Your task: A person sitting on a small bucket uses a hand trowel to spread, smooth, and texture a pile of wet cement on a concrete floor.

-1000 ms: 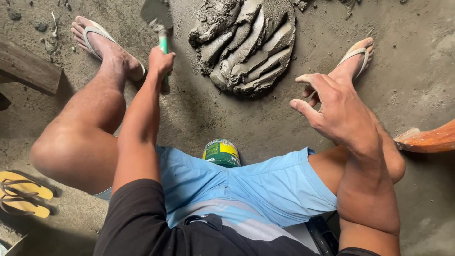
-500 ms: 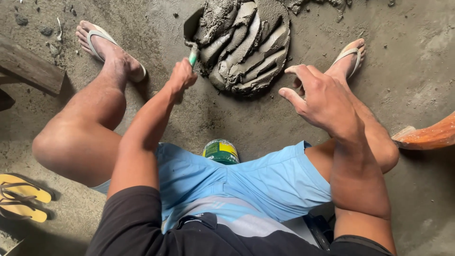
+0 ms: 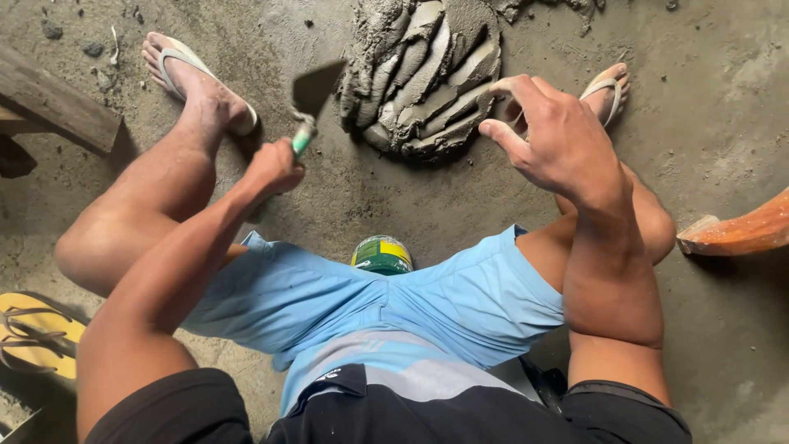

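Left hand (image 3: 274, 167) fisted round a green-handled trowel (image 3: 311, 103), blade just beside the grey mortar heap (image 3: 423, 78). Right hand (image 3: 559, 136) hovers empty near it, fingers loosely curled, slightly apart.

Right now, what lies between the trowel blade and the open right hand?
In the head view, the mound of wet mortar sits between the trowel in the left hand and the empty right hand.

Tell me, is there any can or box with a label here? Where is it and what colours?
Can: round tin on the floor between the person's knees, just past the blue shorts; green label with a yellow patch.
No other packages, signs or screens show.
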